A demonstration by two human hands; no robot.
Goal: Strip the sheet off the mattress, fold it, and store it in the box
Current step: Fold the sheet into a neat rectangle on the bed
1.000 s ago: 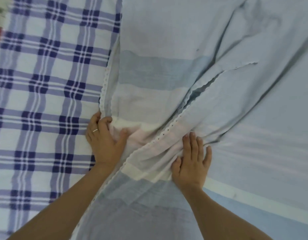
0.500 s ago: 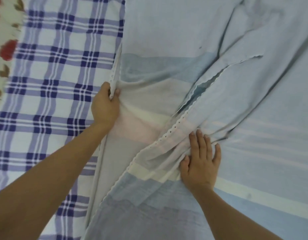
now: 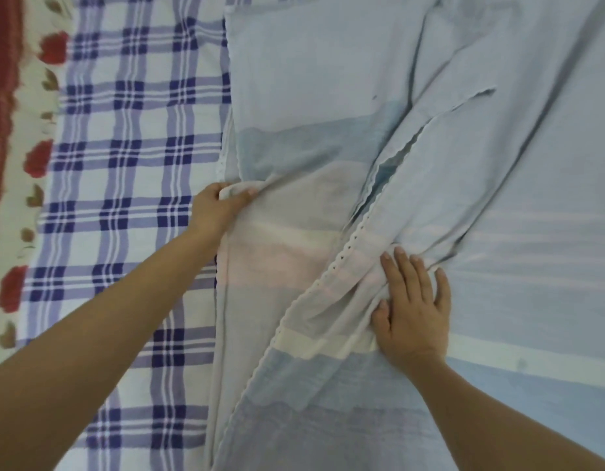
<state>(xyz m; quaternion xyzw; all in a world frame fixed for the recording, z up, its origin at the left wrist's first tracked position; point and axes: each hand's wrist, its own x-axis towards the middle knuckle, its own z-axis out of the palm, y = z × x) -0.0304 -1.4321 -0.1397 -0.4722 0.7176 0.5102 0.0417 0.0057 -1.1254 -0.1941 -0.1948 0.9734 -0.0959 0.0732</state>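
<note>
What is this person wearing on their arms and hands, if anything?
Nothing that shows: the left hand and right hand are bare, without gloves, and both forearms are uncovered, with no sleeves, watch or bracelet in view. Visible nails look short, unpainted.

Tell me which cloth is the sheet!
Start at the big blue-and-white checked cloth on the left. Beside it lies the sheet, pale blue and rumpled, gripped by the left hand and pressed by the right hand. Only it has wide pink and cream bands and a scalloped trim.
</note>
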